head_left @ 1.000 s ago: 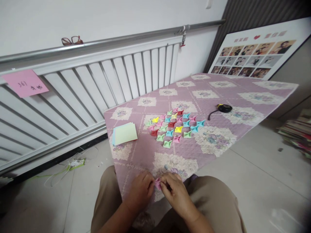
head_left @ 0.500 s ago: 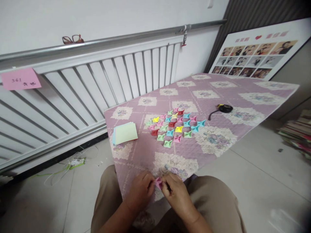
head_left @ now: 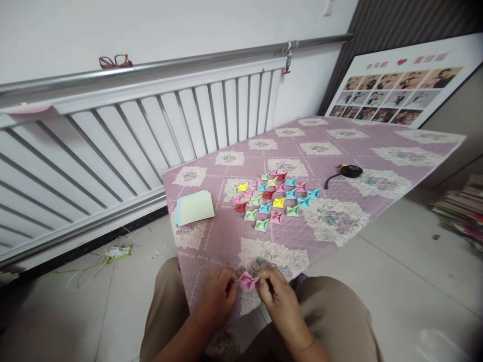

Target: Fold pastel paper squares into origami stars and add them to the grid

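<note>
Between my hands, just above the near edge of the table, is a pink origami boat (head_left: 248, 282) with two pointed ends. My left hand (head_left: 219, 291) pinches its left point, and my right hand (head_left: 277, 291) pinches the right point between thumb and fingers. The middle of the fold is spread and shows its hollow. Farther up the tablecloth stand several small folded paper boats in loose rows, among them a green one (head_left: 261, 224), a yellow one (head_left: 278, 202) and a blue one (head_left: 313, 193). To their left lies a stack of paper sheets (head_left: 196, 208), pale green on top.
The quilted purple tablecloth (head_left: 222, 236) covers a table against a white radiator (head_left: 226, 110). A black tape measure (head_left: 350, 171) lies at the right. Glasses (head_left: 116, 61) rest on the pipe; a photo board (head_left: 396, 85) leans behind. A power strip (head_left: 119, 253) is on the floor.
The pink boat has spread wider, and my right hand has moved slightly right, away from my left. The pink note on the radiator has lifted up. The rows of boats stay put.
</note>
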`<state>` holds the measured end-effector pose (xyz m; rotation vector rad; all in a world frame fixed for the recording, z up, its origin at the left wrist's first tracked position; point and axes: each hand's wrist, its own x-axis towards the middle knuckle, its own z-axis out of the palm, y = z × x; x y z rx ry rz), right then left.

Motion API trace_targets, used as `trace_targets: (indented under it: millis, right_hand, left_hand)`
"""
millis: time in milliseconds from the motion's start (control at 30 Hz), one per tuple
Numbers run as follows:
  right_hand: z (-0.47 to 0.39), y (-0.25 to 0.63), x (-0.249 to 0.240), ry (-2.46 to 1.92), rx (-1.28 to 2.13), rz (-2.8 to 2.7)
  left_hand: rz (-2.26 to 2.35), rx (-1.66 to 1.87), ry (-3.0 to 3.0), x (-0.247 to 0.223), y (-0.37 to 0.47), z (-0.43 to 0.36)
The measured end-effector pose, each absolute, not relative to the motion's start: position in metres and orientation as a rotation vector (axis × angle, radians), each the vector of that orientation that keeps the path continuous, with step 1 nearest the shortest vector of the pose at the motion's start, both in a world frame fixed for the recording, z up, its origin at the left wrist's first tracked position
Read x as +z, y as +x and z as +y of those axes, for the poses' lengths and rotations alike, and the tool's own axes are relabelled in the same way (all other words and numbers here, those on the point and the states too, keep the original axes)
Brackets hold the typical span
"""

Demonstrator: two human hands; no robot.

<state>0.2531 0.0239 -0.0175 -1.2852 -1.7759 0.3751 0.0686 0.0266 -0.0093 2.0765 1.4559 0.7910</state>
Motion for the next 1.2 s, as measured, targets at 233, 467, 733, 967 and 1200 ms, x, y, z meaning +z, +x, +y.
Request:
trace_targets:
  millis: [233, 467, 733, 967, 1200]
  right_hand:
    - [0.027, 0.261, -0.021, -1.350, 0.257, -1.760]
    - [0.024, 0.262, -0.021, -1.347, 0.242, -1.791]
    - [0.024, 0.252, -0.017, -1.330, 0.337, -2.005]
    - [0.026, 0.256, -0.020, -1.362, 0.274, -2.030]
    - [0.028, 0.261, -0.023, -1.382, 0.299, -2.050]
  left_hand:
    - [1.603, 0.863, 1.970, -0.013, 0.066, 0.029]
    - [1.592, 0.784, 2.174, -0.012, 0.064, 0.028]
    - [1.567, 0.738, 2.322, -0.010, 0.068, 0.024]
    - [1.547, 0.694, 2.300, -0.004, 0.069, 0.026]
    - [1.625, 0.680, 2.262, -0.008, 0.068, 0.028]
